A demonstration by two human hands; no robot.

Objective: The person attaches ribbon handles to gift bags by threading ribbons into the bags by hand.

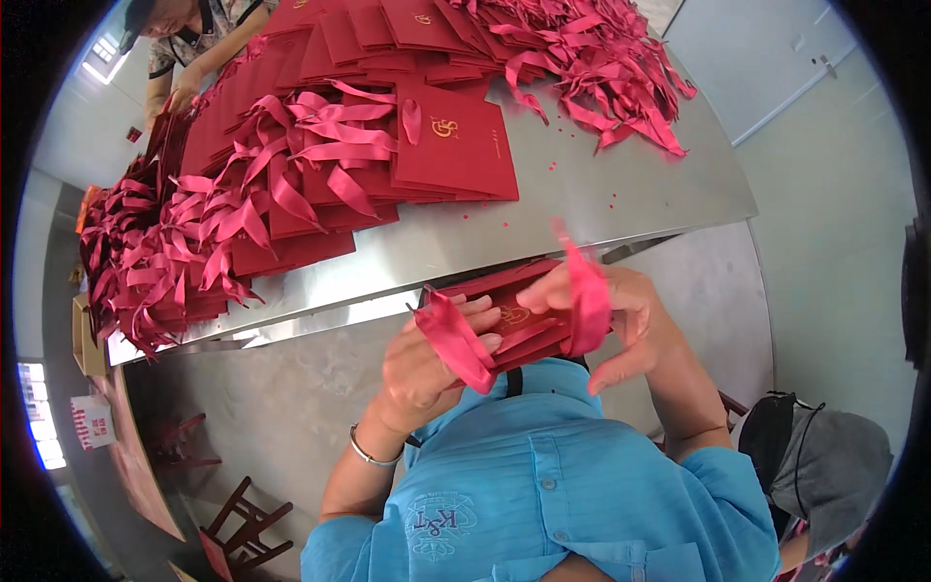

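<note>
In front of my blue shirt is a small red paper bag [529, 325] with gold print and pink ribbon handles. My left hand [417, 373] holds the bag from its left side, fingers lying across the front. One pink ribbon [454, 341] hangs over those fingers. At the right side my right hand [628, 315] grips the bag, its fingers bent over the edge and its thumb held apart below. A second ribbon [588, 306] crosses the right fingers and looks slightly blurred. The bag's underside is hidden.
Beyond my hands stands a metal table [543, 204] bearing stacked red bags [456, 145] and a heap of pink-ribboned bags [601, 68]. Another person [199, 48] works at the far left. Someone in a grey cap [834, 466] is close at right. A wooden stool [247, 524] stands lower left.
</note>
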